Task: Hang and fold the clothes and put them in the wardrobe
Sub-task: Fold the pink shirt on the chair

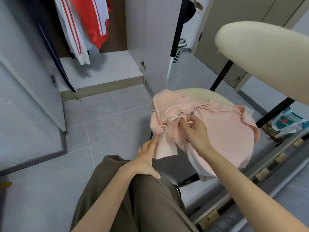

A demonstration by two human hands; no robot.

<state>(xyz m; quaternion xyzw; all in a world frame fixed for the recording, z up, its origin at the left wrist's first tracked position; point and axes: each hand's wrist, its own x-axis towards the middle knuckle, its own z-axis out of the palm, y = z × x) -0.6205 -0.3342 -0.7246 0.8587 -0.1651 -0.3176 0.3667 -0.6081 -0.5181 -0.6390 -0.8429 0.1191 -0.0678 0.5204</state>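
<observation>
Pink cloth garment (217,131): soft, matt, creased.
Grey floor tiles (108,123): smooth, faint sheen.
Pale grey wardrobe door (150,39): smooth, matt panel.
Pale green lattice basket (178,53): plastic.

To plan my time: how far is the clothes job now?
Done: a red garment and a white striped garment hang in the wardrobe. In hand: the right hand pinches the pink garment on the chair; the left hand touches it. Left: folding and storing it.
</observation>
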